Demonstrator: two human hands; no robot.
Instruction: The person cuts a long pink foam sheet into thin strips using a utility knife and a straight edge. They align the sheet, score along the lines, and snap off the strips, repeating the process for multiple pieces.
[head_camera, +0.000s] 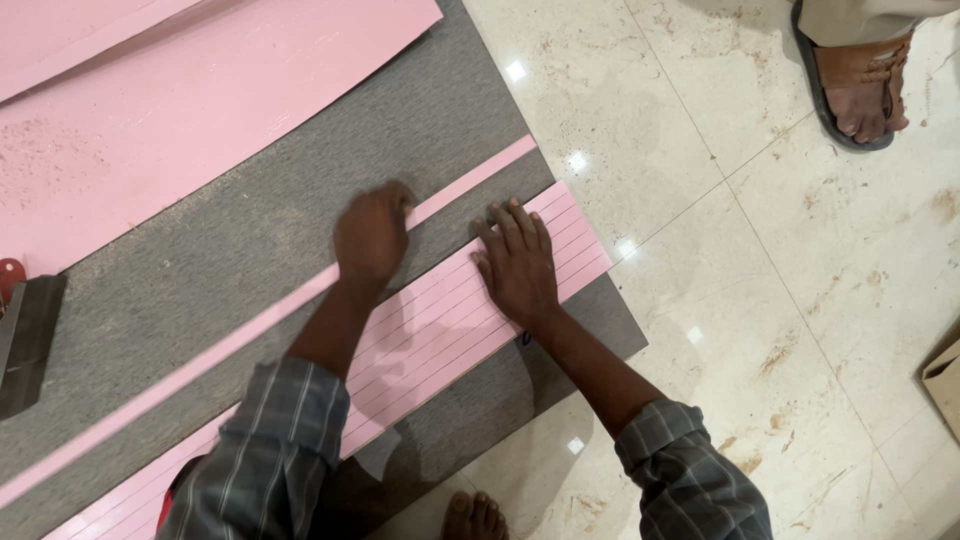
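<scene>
Pink strip (250, 335) slides under my left hand (372, 235), curled, grip seemingly pinching it. Right hand (517, 262) lies flat, fingers spread, pinning the cut strips (440, 330) steady.

A plain brown cardboard box corner (945, 385) pokes in at the right edge, sitting on the pale tiled floor (800, 300); no labels, signs or screens visible.

mat (250, 240) on floor (800, 300) | strips (440, 330) on mat, near edge | big sheet (180, 110) behind | single strip (230, 345) between them
</scene>
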